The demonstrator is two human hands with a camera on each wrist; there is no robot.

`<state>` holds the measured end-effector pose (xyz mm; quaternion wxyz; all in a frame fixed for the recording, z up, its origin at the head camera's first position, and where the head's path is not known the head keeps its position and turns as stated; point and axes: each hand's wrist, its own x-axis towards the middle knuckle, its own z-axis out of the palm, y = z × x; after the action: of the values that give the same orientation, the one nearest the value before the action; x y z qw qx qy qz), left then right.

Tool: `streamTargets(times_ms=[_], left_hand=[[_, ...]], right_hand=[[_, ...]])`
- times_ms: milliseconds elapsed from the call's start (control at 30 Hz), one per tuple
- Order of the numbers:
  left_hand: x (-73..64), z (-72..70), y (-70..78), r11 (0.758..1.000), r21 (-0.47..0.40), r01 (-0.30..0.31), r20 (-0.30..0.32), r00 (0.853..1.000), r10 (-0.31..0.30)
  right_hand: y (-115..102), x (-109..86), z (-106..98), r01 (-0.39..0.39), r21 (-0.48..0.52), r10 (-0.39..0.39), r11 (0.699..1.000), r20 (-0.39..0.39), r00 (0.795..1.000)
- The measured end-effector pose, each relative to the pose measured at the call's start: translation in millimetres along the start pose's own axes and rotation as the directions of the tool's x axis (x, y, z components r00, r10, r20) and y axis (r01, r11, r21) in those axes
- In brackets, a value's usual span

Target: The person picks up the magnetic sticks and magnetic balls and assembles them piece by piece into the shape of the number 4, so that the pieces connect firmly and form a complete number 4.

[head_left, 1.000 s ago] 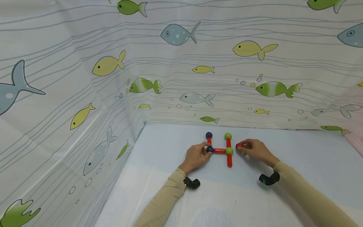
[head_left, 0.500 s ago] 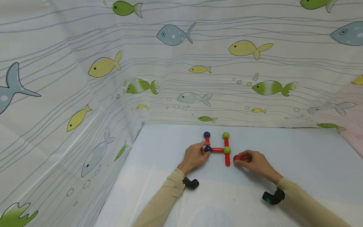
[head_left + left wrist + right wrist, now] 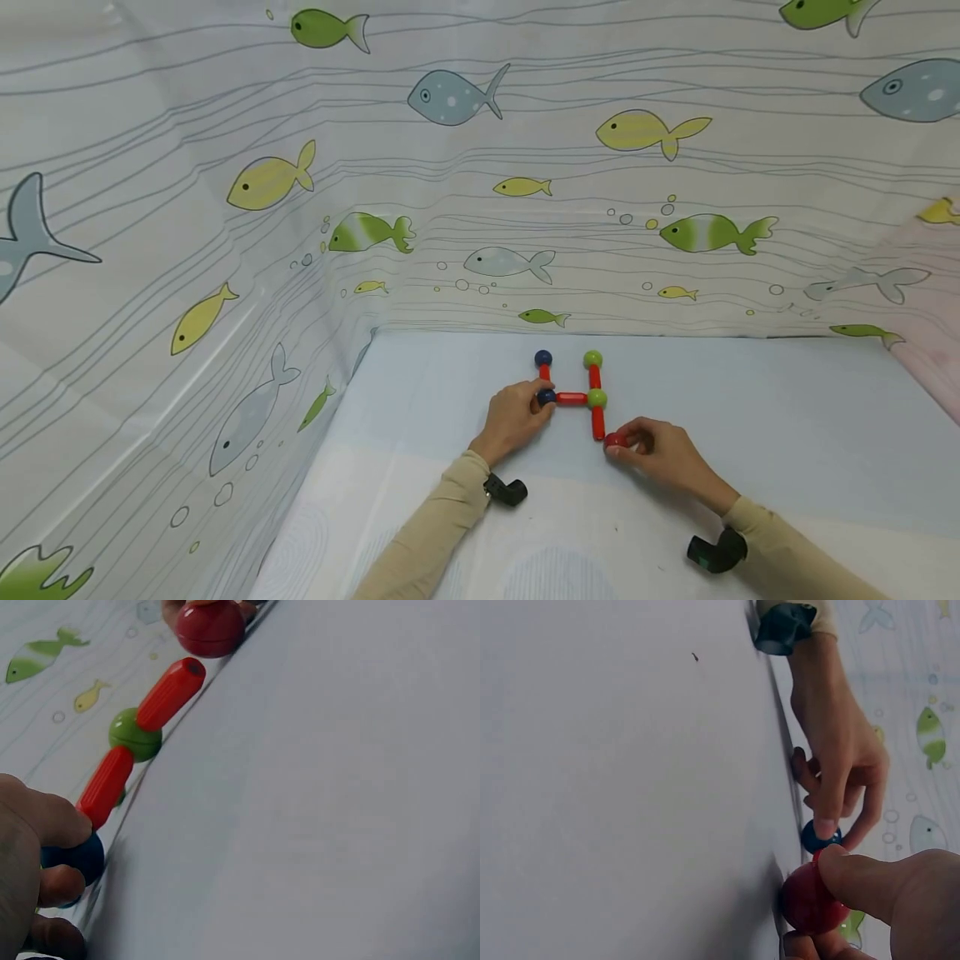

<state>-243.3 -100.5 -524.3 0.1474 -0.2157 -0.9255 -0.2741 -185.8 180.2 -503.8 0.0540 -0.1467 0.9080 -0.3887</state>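
Red rods and coloured balls form a joined toy figure on the table. My left hand (image 3: pixel 513 418) pinches its near blue ball (image 3: pixel 547 397), from which one rod runs back to a far blue ball (image 3: pixel 543 358). A crosswise rod (image 3: pixel 572 399) links it to the near green ball (image 3: pixel 597 398); behind that is another green ball (image 3: pixel 592 359). Toward me from the near green ball extends a red rod (image 3: pixel 597 423) with a bare end. My right hand (image 3: pixel 669 457) holds a red ball (image 3: pixel 614 442) right by that end; the left wrist view shows a small gap (image 3: pixel 211 631) between them.
The pale table (image 3: pixel 787 417) meets a fish-printed sheet (image 3: pixel 637 183) hanging behind it and along the left side. Each wrist carries a dark camera mount, the left mount (image 3: pixel 507 491) and the right mount (image 3: pixel 717 551).
My right hand has brought the red ball nearer to me and leftward, from beside the near green ball to the rod's bare end. My left hand keeps its hold on the blue ball.
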Motion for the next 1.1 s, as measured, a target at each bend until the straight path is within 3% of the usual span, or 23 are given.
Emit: streamTargets(times_ms=[467,800,1100], left_hand=[[0.4,-0.6,-2.5,1.0,-0.008,-0.007,-0.003,1.0,0.007],[-0.4,1.2,-3.2,1.0,-0.022,0.001,0.003,1.0,-0.001],[-0.3,0.2,-3.7,0.999,-0.035,0.0,0.005,1.0,0.0]], right_hand=[[-15.8,-0.1,15.6,-0.03,-0.006,0.03,1.0,-0.018,0.999],[-27.9,3.7,14.7,-0.151,-0.028,0.151,0.988,0.023,0.988],[-29.5,6.6,13.7,-0.177,-0.032,0.178,0.984,0.035,0.983]])
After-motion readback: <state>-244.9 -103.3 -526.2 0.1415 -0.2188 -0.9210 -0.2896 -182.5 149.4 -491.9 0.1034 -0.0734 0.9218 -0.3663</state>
